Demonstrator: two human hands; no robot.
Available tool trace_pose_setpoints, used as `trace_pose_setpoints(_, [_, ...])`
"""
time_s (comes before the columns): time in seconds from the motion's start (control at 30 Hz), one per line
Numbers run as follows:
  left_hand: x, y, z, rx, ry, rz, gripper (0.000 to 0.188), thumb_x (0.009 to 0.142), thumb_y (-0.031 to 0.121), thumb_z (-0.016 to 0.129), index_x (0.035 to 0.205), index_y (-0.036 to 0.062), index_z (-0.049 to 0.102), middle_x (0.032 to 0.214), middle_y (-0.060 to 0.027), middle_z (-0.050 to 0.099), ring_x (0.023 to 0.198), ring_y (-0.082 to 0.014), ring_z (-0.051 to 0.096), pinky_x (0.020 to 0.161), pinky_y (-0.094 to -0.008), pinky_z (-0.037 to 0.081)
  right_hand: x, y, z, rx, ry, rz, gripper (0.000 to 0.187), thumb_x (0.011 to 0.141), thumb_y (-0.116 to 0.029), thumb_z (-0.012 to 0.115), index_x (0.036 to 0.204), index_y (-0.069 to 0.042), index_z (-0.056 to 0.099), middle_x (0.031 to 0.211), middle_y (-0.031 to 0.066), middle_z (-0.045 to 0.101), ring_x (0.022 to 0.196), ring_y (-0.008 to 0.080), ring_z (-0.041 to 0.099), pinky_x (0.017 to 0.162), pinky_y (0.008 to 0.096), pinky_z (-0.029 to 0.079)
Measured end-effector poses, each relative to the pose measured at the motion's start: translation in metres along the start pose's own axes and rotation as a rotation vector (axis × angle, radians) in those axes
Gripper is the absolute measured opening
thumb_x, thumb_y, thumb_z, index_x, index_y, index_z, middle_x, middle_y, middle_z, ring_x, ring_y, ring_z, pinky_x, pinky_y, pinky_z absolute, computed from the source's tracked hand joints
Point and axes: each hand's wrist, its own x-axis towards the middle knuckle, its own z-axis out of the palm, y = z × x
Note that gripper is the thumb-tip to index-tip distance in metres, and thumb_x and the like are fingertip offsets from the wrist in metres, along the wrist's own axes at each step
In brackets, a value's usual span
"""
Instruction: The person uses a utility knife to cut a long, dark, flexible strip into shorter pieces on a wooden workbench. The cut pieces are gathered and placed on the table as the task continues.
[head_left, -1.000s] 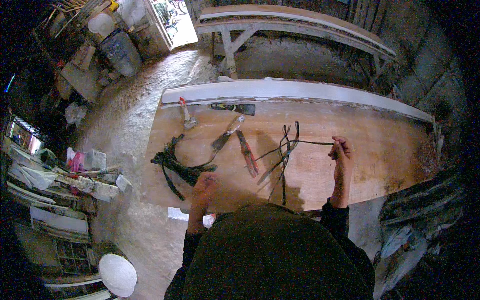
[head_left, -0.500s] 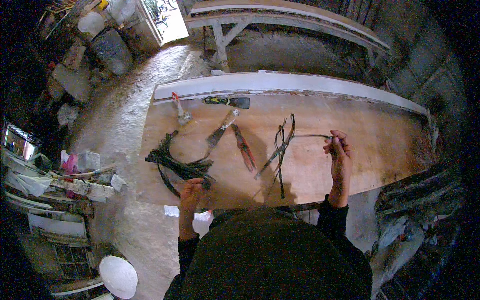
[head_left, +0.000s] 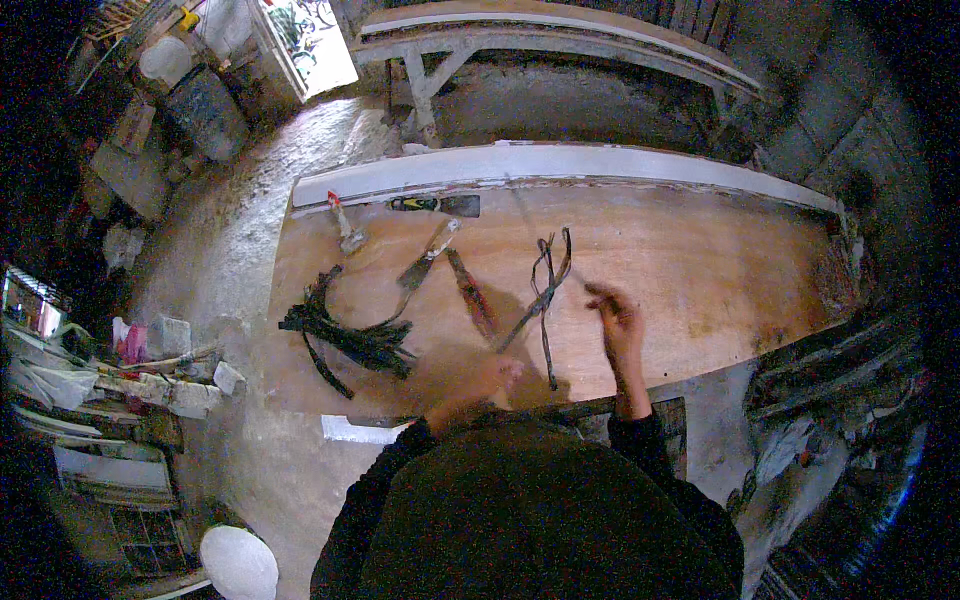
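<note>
Fingers bent together, my right hand is raised over the right-middle of the wooden board. A thin dark strip, blurred and faint, seems to run from its fingertips up and left. My left hand, smeared by motion, is near the board's front edge; its fingers cannot be made out. Between the hands several black strips lie crossed in a loose cluster. A thick bundle of black strips rests on the board's left part, apart from both hands.
Behind the bundle lie a scraper, a dark-and-red long tool, a putty knife and a red-tipped tool. A white strip borders the board's far edge. Beyond stands a long bench; a white round lid-like thing is lower left.
My left hand has left the black bundle and moved right toward the front middle. My right hand has moved left, closer to the crossed strips. The view has shifted slightly.
</note>
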Motion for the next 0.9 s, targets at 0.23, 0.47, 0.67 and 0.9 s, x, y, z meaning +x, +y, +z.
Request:
trace_pose_setpoints(0.23, [0.030, 0.022, -0.020, 0.292, 0.247, 0.123, 0.023, 0.082, 0.016, 0.051, 0.098, 0.0001, 0.057, 0.088, -0.0062, 0.060, 0.082, -0.0183, 0.054, 0.076, -0.0305, 0.043, -0.041, 0.061, -0.002, -0.665, -0.262, 0.087, 0.020, 0.076, -0.013, 0.056, 0.095, -0.009, 0.060, 0.087, 0.0119, 0.061, 0.077, 0.0264, 0.060, 0.065, 0.0320, 0.046])
trace_pose_setpoints(0.47, [-0.001, 0.020, -0.026, 0.678, 0.287, 0.028, 0.025, 0.078, 0.016, 0.051, 0.100, 0.0037, 0.057, 0.090, -0.0106, 0.059, 0.082, -0.0253, 0.055, 0.073, -0.0369, 0.043, -0.025, 0.059, -0.028, -0.739, -0.303, 0.057, 0.020, 0.074, -0.014, 0.058, 0.093, -0.008, 0.060, 0.090, 0.0111, 0.061, 0.079, 0.0273, 0.059, 0.071, 0.0332, 0.046])
trace_pose_setpoints(0.67, [-0.087, 0.008, -0.053, 0.742, 0.291, 0.161, 0.031, 0.075, 0.014, 0.055, 0.105, 0.0054, 0.053, 0.100, -0.0115, 0.055, 0.091, -0.0250, 0.052, 0.081, -0.0348, 0.041, -0.026, 0.069, -0.022, -0.655, -0.289, 0.059, 0.019, 0.074, -0.014, 0.059, 0.091, -0.007, 0.060, 0.091, 0.0117, 0.060, 0.082, 0.0278, 0.058, 0.071, 0.0336, 0.046])
trace_pose_setpoints(0.9, [-0.158, 0.034, -0.093, 0.348, 0.962, -0.140, 0.020, 0.081, 0.014, 0.048, 0.096, 0.0072, 0.059, 0.093, -0.0137, 0.058, 0.090, -0.0213, 0.054, 0.076, -0.0301, 0.043, -0.032, 0.048, 0.043, -0.541, -0.621, -0.031, 0.021, 0.073, -0.010, 0.059, 0.093, -0.006, 0.059, 0.092, 0.0138, 0.059, 0.085, 0.0284, 0.056, 0.072, 0.0335, 0.045])
